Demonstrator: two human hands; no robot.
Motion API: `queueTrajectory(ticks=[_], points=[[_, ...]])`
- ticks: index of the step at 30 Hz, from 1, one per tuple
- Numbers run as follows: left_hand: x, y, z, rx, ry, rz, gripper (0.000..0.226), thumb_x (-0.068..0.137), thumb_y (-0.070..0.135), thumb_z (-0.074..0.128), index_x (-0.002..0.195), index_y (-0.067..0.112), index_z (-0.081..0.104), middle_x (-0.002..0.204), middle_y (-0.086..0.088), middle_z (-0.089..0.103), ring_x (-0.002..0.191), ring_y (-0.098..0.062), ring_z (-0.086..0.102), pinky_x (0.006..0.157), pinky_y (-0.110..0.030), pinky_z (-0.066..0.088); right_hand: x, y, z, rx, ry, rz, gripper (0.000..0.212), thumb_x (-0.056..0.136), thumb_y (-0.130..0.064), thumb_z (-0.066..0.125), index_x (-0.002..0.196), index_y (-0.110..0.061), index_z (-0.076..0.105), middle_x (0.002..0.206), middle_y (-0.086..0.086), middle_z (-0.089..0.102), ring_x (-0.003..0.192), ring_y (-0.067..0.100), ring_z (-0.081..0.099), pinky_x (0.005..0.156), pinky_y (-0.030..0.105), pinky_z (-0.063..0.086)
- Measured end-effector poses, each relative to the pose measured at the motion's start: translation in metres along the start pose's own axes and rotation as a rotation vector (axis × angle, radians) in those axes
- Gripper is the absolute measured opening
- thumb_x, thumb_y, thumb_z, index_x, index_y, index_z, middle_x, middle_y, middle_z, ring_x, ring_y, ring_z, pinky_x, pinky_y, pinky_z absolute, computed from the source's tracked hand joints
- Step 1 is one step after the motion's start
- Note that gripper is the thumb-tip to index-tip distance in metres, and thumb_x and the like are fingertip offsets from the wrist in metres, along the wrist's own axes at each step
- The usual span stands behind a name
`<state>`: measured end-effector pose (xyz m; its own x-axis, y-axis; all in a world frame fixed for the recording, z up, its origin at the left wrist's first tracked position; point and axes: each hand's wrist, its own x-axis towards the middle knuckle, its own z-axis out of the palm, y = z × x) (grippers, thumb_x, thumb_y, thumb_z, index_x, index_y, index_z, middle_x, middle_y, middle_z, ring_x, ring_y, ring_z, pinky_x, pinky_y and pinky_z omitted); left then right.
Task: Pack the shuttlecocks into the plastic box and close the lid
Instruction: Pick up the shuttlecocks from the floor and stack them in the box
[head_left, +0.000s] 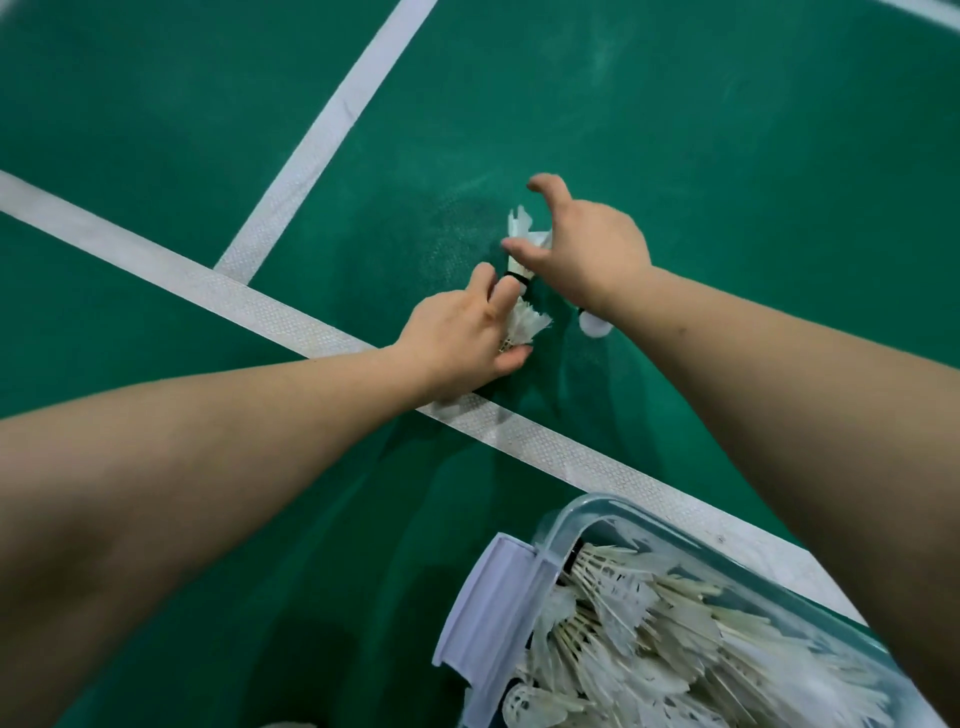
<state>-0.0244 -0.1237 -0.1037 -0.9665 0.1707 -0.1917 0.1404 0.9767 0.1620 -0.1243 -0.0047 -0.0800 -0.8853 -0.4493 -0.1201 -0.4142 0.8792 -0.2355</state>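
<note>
Shuttlecocks (522, 325) are being gathered from the green court floor (208, 130), just beyond the white line (545, 447) that crosses it. One is pinched by its feathers in the left hand (457, 343). Another shuttlecock (522, 228) lies under the right hand (592, 249), whose fingers are spread and curled over it, not yet closed. A third white piece (595, 325) is seen below the right wrist, mostly hidden. The plastic box (587, 506) stands on the near side of the line, already filled with many shuttlecocks, its white latch (493, 597) hanging open; no lid is seen. Feathers could be crushed if the grasp is squeezed hard, and the hidden piece could be overlooked
</note>
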Motion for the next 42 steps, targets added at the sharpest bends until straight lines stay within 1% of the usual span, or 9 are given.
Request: queueTrajectory(ticks=[3,6,10,14,18,23,31,37,42], points=[[-0.009,-0.01,-0.003,-0.008,0.004,-0.002,0.052,0.086,0.049,0.049,0.115,0.016,0.021,0.114,-0.015,0.041,0.066,-0.032,0.049,0.053,-0.035,0.029,0.01,-0.004,0.01,0.025,-0.103,0.107,0.068,0.082,-0.06,0.051,0.135,-0.022,0.031,0.101,0.012,0.065,0.094,0.032,0.06,0.064,0.033,0.039],[-0.014,-0.019,-0.004,0.037,-0.037,-0.026,0.054,0.086,0.052,0.046,0.117,0.009,0.033,0.115,-0.012,0.039,0.063,-0.026,0.039,0.052,-0.033,0.03,0.006,0.001,0.015,0.032,-0.114,0.19,0.057,0.083,-0.052,0.057,0.123,-0.014,0.04,0.104,0.014,0.063,0.095,0.032,0.058,0.064,0.032,0.037],[-0.02,-0.024,-0.004,0.045,-0.036,-0.01,0.054,0.085,0.053,0.047,0.115,0.01,0.034,0.113,-0.011,0.039,0.062,-0.024,0.039,0.052,-0.032,0.031,0.001,0.005,0.009,0.133,-0.144,0.339,0.049,0.082,-0.043,0.063,0.108,-0.006,0.044,0.086,0.007,0.053,0.083,0.029,0.051,0.061,0.032,0.035],[-0.022,-0.016,-0.009,0.054,-0.023,0.002,0.053,0.084,0.053,0.049,0.113,0.01,0.036,0.113,-0.01,0.04,0.062,-0.025,0.041,0.052,-0.032,0.033,-0.008,0.006,-0.001,0.174,-0.32,0.422,0.032,0.089,-0.034,0.053,0.074,-0.006,0.051,0.072,0.008,0.053,0.079,0.029,0.05,0.049,0.03,0.033],[-0.026,-0.003,-0.02,0.059,0.015,0.023,0.054,0.084,0.054,0.049,0.112,0.01,0.035,0.113,-0.011,0.04,0.064,-0.026,0.042,0.053,-0.034,0.036,-0.03,0.011,-0.009,0.436,-0.232,0.421,0.028,0.09,-0.023,0.049,0.101,-0.003,0.066,0.106,0.018,0.065,0.085,0.027,0.054,0.061,0.027,0.04],[-0.044,0.011,-0.042,-0.013,0.113,0.026,0.053,0.082,0.049,0.054,0.111,0.007,0.039,0.112,-0.015,0.042,0.073,-0.036,0.056,0.055,-0.036,0.035,-0.08,-0.003,-0.056,0.487,-0.02,0.355,0.022,0.082,-0.02,0.047,0.069,-0.008,0.061,0.061,0.009,0.046,0.06,0.021,0.035,0.055,0.031,0.028],[-0.089,0.042,-0.106,0.07,0.279,0.12,0.055,0.081,0.044,0.056,0.112,0.002,0.04,0.112,-0.021,0.043,0.073,-0.041,0.057,0.057,-0.04,0.036,-0.195,-0.011,-0.132,0.458,0.105,0.334,0.027,0.082,-0.023,0.048,0.08,-0.003,0.066,0.07,0.009,0.052,0.063,0.019,0.039,0.054,0.028,0.031],[-0.129,0.083,-0.137,0.054,0.357,0.204,0.06,0.079,0.052,0.05,0.112,0.003,0.041,0.111,-0.02,0.045,0.07,-0.04,0.056,0.055,-0.038,0.034,-0.289,-0.02,-0.146,0.387,-0.019,0.293,0.031,0.086,-0.029,0.054,0.064,-0.009,0.065,0.055,0.006,0.043,0.051,0.015,0.033,0.043,0.02,0.028],[-0.151,0.118,-0.129,0.033,0.303,0.337,0.068,0.071,0.059,0.037,0.107,0.002,0.044,0.106,-0.021,0.048,0.061,-0.038,0.054,0.051,-0.035,0.034,-0.329,-0.015,-0.127,0.332,-0.102,0.303,0.036,0.087,-0.031,0.054,0.079,0.001,0.068,0.055,0.008,0.043,0.052,0.017,0.035,0.045,0.021,0.029]])
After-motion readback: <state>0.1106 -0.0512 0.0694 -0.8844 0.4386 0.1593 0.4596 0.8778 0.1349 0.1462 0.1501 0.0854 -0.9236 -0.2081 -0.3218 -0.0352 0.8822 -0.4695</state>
